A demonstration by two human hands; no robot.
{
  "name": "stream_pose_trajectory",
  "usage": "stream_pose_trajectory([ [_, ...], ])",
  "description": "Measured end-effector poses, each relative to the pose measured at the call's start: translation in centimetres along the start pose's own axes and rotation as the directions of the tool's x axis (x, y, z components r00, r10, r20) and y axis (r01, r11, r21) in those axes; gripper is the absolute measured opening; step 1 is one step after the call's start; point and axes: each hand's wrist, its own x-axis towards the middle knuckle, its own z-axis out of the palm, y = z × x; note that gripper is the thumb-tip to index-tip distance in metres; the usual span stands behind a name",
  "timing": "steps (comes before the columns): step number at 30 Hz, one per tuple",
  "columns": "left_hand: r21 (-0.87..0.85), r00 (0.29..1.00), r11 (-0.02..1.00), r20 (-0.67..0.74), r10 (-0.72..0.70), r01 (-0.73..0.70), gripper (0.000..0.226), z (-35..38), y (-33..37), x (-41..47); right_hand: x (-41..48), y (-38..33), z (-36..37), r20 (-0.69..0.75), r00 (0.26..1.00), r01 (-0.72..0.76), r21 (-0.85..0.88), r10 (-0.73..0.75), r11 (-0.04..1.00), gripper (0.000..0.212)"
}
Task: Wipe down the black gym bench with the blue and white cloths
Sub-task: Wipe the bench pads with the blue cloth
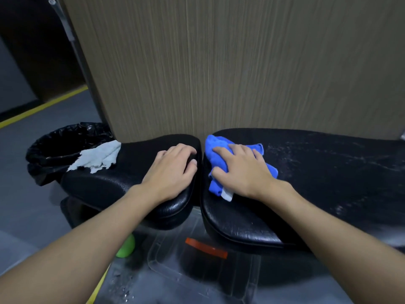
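The black gym bench (306,172) runs across the view in two padded sections, a shorter seat pad (131,172) on the left and a longer back pad (317,183) on the right, with a narrow gap between them.

The right hand (243,170) lies palm down on the blue cloth (219,150), fingers spread and pressing it flat against the back pad just beside the gap. The cloth is bunched beneath the palm; it shows beyond the fingertips and along the thumb side, and a white tag (226,194) sticks out near the wrist. To the right of the hand the pad's surface shows pale streaks and specks.

The left hand (173,167) rests empty on the seat pad, fingers loosely apart and curled over the pad's edge at the gap. The white cloth (98,157) lies crumpled at the far left end of the seat pad, well apart from that hand, touching no fingers.

Behind that end stands a bin with a black liner (65,145). Under the bench are a clear plastic lid (197,270) and a green object (126,249).
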Motion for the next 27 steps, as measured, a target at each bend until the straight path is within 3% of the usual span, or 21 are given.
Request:
stream_pose_trajectory([
  [5, -0.008, 0.999, 1.0, 0.041, 0.003, -0.003, 0.026, -0.2, 0.5, 0.0, -6.9, -0.7, -0.8, 0.006, 1.0, 0.022, -0.022, -0.022, 1.0, 0.083],
  [12, -0.059, 0.994, 0.998, 0.112, -0.009, 0.015, 0.037, -0.1, 1.3, -0.5, -9.5, -2.3, -2.0, 0.01, 1.0, -0.011, -0.036, 0.011, 0.999, 0.081],
  [17, 0.006, 0.969, 1.0, 0.249, -0.002, 0.0, 0.05, 0.0, 1.4, -0.4, -6.4, -1.2, -0.7, 0.007, 1.0, -0.028, -0.089, 0.028, 0.996, 0.063],
  [27, 0.127, 0.963, 0.992, 0.269, -0.023, -0.011, 0.062, 1.1, 1.8, 1.6, 5.1, 3.5, 0.0, -0.084, 0.987, -0.145, -0.082, 0.138, 0.986, 0.054],
])
